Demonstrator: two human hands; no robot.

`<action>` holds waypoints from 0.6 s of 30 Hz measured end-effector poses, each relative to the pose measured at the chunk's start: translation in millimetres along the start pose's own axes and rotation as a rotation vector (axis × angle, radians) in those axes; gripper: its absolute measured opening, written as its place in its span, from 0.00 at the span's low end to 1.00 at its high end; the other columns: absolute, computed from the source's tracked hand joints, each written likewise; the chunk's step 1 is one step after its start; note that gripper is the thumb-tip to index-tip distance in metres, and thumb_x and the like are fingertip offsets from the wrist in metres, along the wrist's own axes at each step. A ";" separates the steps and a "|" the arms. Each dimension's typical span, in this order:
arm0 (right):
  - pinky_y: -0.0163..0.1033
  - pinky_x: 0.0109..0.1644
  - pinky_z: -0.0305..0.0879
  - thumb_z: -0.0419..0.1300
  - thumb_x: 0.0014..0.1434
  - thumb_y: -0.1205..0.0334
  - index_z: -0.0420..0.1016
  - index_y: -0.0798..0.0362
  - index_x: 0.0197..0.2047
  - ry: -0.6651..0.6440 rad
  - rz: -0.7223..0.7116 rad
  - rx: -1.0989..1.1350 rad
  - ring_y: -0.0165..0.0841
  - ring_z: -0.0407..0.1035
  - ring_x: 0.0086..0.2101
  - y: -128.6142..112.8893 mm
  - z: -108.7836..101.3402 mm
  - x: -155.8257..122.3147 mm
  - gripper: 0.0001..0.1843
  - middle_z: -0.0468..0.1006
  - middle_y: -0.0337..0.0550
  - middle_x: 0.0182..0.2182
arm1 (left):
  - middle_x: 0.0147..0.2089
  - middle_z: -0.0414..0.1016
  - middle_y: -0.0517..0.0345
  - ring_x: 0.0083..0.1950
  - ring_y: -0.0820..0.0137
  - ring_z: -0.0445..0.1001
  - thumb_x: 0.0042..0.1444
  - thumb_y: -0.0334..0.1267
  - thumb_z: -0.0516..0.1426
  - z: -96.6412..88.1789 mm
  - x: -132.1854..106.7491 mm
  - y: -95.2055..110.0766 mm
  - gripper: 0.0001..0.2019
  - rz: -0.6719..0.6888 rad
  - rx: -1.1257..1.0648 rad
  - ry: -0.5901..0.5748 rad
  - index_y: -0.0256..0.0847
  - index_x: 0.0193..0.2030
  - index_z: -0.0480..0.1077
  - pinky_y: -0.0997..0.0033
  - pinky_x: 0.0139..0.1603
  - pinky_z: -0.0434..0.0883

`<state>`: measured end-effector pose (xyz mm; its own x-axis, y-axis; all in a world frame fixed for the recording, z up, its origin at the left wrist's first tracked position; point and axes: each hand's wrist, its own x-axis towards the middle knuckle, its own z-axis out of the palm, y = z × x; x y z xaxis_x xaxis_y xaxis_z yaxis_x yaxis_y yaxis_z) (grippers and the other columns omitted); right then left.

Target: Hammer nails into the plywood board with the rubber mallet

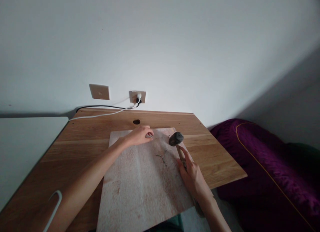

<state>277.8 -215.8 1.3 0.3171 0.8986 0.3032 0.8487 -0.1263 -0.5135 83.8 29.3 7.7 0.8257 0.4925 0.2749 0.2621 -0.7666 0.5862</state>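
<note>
My right hand (191,173) is wrapped round the wooden handle of a mallet with a dark, rounded head (176,138). The head is raised over the right side of a pale wood-grain board (132,188). Above the board's far part, my left hand (142,135) is closed with its fingers curled in. What it pinches, if anything, is too small to make out. Between the hands, several thin metal pieces that look like nails (163,159) lie on the board, with more small bits near the mallet head.
The board lies on a wooden desk (217,158) with a cable hole (136,121). Behind it, a white cable (105,115) runs to a wall socket (133,97). Purple cloth (270,165) is at the right; a white surface (27,148) stands left. A white hooked piece (59,195) shows near my left forearm.
</note>
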 end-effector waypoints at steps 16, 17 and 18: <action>0.48 0.53 0.75 0.46 0.72 0.55 0.61 0.53 0.72 -0.063 0.054 0.012 0.44 0.82 0.45 -2.7 -2.9 1.6 0.29 0.86 0.52 0.45 | 0.36 0.77 0.56 0.38 0.68 0.76 0.60 0.31 0.61 2.5 1.0 -2.3 0.04 -0.012 0.018 0.012 0.40 0.33 0.76 0.70 0.41 0.68; 0.47 0.52 0.75 0.46 0.72 0.55 0.61 0.52 0.72 -0.065 0.053 0.011 0.44 0.82 0.45 -2.0 -3.0 1.3 0.29 0.86 0.51 0.45 | 0.38 0.77 0.55 0.39 0.67 0.77 0.60 0.32 0.62 3.0 0.6 -3.4 0.02 -0.014 0.016 0.011 0.40 0.35 0.76 0.70 0.42 0.69; 0.47 0.51 0.76 0.47 0.72 0.55 0.61 0.51 0.72 -0.069 0.049 0.012 0.44 0.82 0.45 -1.7 -3.3 1.0 0.28 0.86 0.51 0.45 | 0.40 0.77 0.54 0.41 0.66 0.77 0.59 0.34 0.63 3.7 0.1 -5.1 0.01 -0.015 0.018 0.011 0.40 0.38 0.77 0.69 0.44 0.70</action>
<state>278.1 -216.2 5.1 0.3279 0.9183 0.2217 0.8276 -0.1660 -0.5363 84.4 31.7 2.0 0.8162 0.5085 0.2743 0.2835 -0.7662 0.5767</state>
